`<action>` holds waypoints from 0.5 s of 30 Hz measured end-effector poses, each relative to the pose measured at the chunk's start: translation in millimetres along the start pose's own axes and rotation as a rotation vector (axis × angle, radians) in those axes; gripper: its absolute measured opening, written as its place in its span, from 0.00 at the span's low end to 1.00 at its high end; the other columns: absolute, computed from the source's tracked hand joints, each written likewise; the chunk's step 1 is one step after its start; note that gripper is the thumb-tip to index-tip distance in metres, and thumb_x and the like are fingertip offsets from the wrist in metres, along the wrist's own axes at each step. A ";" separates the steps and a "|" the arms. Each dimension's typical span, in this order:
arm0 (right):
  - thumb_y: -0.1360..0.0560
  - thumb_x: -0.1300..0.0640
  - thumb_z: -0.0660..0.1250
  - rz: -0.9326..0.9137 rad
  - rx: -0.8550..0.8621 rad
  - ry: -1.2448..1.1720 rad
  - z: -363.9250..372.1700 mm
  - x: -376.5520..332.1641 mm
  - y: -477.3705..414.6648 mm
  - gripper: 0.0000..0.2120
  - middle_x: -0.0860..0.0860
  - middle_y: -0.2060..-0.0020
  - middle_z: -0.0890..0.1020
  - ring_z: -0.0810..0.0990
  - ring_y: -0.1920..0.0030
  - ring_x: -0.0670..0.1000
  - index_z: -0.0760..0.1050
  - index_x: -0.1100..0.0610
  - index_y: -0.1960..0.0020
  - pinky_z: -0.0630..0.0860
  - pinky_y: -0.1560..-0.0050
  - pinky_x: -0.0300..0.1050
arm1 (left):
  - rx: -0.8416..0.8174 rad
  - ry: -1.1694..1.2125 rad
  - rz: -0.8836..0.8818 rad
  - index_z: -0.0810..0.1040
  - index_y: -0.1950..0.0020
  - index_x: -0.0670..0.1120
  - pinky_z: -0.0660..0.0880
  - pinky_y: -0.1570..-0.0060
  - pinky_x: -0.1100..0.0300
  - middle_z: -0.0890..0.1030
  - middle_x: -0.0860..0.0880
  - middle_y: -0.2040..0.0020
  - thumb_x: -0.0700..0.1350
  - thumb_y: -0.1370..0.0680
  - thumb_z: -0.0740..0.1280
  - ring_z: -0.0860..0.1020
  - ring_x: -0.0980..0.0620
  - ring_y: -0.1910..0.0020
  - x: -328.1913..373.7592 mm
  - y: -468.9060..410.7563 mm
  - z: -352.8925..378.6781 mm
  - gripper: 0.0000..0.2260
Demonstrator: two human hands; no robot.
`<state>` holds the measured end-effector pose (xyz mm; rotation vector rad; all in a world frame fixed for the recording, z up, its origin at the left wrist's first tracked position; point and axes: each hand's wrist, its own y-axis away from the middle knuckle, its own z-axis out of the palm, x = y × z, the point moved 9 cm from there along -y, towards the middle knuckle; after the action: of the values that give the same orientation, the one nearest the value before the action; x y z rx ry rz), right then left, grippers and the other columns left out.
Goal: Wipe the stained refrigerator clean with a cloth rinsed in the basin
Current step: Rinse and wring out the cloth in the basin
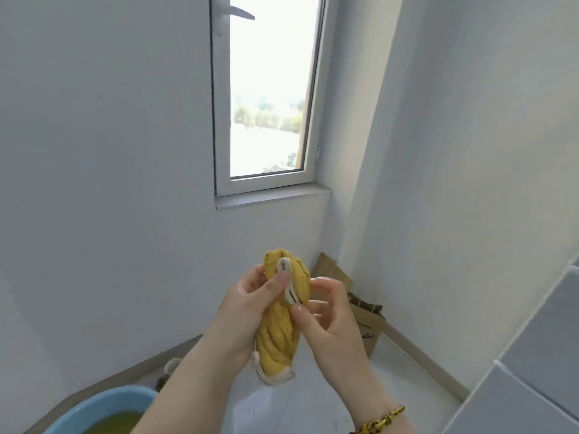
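Observation:
A yellow cloth (282, 333) with a pale hem is twisted into a tight upright roll in front of me. My left hand (247, 311) grips it from the left, thumb laid across its upper part. My right hand (326, 321) pinches it from the right with thumb and fingers. A light blue basin (103, 405) stands at the lower left on the floor and holds yellowish-green water. The grey refrigerator (539, 364) shows as panels at the lower right edge.
A narrow window (266, 89) with a stone sill is set in the white wall ahead. A brown paper bag (363, 321) leans in the corner behind my hands. Small objects (170, 368) lie by the skirting near the basin. The floor (313, 402) is pale tile.

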<state>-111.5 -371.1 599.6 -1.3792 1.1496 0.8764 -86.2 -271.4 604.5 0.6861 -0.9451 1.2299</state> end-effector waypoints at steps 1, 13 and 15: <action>0.30 0.51 0.70 -0.014 0.049 0.125 -29.9 -2.1 14.5 0.15 0.45 0.50 0.75 0.76 0.57 0.40 0.66 0.41 0.51 0.75 0.55 0.34 | -0.011 -0.025 0.006 0.76 0.54 0.42 0.78 0.69 0.62 0.82 0.48 0.67 0.44 0.36 0.68 0.80 0.54 0.68 -12.2 5.5 27.1 0.13; 0.25 0.54 0.64 0.136 0.217 0.077 -245.8 -13.5 140.0 0.04 0.42 0.65 0.80 0.78 0.61 0.41 0.76 0.46 0.56 0.75 0.59 0.33 | -0.280 -0.318 -0.008 0.79 0.56 0.39 0.75 0.69 0.67 0.82 0.50 0.68 0.37 0.33 0.73 0.79 0.57 0.69 -113.9 69.3 233.4 0.08; 0.24 0.57 0.63 0.125 0.302 0.099 -274.9 -17.9 154.3 0.06 0.42 0.67 0.79 0.77 0.65 0.38 0.76 0.49 0.58 0.74 0.61 0.33 | -0.326 -0.303 -0.011 0.79 0.57 0.39 0.72 0.72 0.69 0.81 0.51 0.71 0.34 0.31 0.70 0.78 0.59 0.72 -125.6 77.3 257.8 0.04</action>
<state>-290.6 -630.7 613.9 -1.1220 1.3942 0.6930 -226.3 -533.2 609.8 0.6240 -1.3560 0.9457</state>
